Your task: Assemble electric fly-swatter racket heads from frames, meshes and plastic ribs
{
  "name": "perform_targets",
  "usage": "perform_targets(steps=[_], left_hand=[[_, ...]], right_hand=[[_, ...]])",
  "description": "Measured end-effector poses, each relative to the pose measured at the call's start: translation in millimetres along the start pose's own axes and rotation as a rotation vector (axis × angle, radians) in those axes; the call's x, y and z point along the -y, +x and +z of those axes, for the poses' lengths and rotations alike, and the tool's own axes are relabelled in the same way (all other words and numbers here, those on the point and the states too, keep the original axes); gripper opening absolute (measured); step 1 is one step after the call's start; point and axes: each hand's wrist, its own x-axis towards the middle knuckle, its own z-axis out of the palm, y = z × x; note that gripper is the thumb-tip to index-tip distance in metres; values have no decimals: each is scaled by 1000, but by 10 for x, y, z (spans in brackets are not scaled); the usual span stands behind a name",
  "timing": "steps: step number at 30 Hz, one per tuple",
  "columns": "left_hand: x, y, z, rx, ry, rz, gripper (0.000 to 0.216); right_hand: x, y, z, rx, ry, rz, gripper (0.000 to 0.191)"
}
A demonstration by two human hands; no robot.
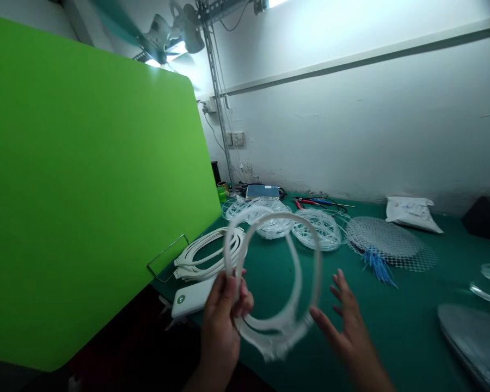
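My left hand [224,316] grips two white plastic ring frames [283,332] by their left side, thumb in front. The rings are raised above the green tabletop, one slightly behind the other, with wider bracket-like parts at the bottom, blurred by motion. At their right edge is my right hand [347,332], fingers spread and holding nothing; whether its thumb touches the ring I cannot tell. Behind my left hand lie a stack of similar white frames [188,270] and a white box-like device [193,298] with a round dark logo, partly hidden.
Coiled clear plastic rings [318,231] lie at the back, near tools [310,202] and a blue box [262,191]. Rightward are round mesh sheets [384,237], blue strips [378,267], a white packet [412,212] and a grey oval stack [469,337]. A green panel [98,190] borders the left.
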Motion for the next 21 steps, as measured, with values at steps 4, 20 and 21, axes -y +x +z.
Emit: perform_targets(steps=[4,20,21], left_hand=[[448,-6,37,40,-173,-352,43],[611,98,151,609,947,53,32],[778,128,214,627,973,46,30]], right_hand=[[94,45,-39,-10,96,131,68],[-972,-407,-925,-372,-616,210,83],[-1003,-500,-889,-404,-741,75,80]])
